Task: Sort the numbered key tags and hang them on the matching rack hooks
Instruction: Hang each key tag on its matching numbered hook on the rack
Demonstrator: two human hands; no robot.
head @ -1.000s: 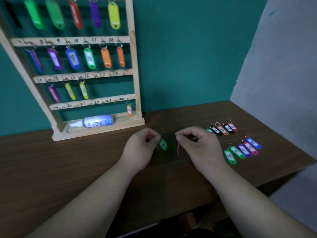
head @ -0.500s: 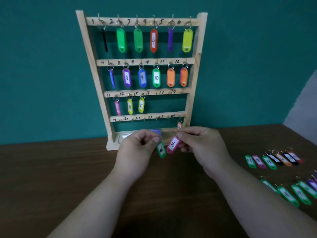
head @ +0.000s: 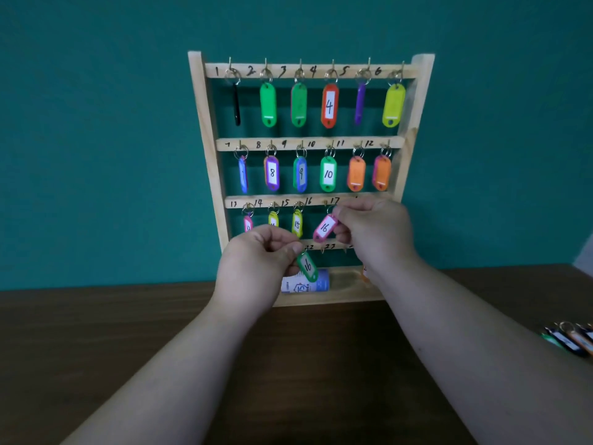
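Pinching pink tag point(head: 324, 228) in right hand point(head: 375, 232), ring toward hook 16 point(head: 325, 203) — green tag point(head: 307, 267) pinched in left hand point(head: 256, 268), seven o'clock, spare.

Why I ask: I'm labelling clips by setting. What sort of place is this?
Probably an indoor work desk set up for a sorting exercise: a brown wooden tabletop against a bare teal wall, with a numbered wooden key rack and loose key tags.

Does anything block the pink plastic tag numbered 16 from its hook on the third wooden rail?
Nothing visible. The right hand pinches the pink plastic 16 tag just below the bare metal hook; the yellow 15 tag hangs clear to its left.
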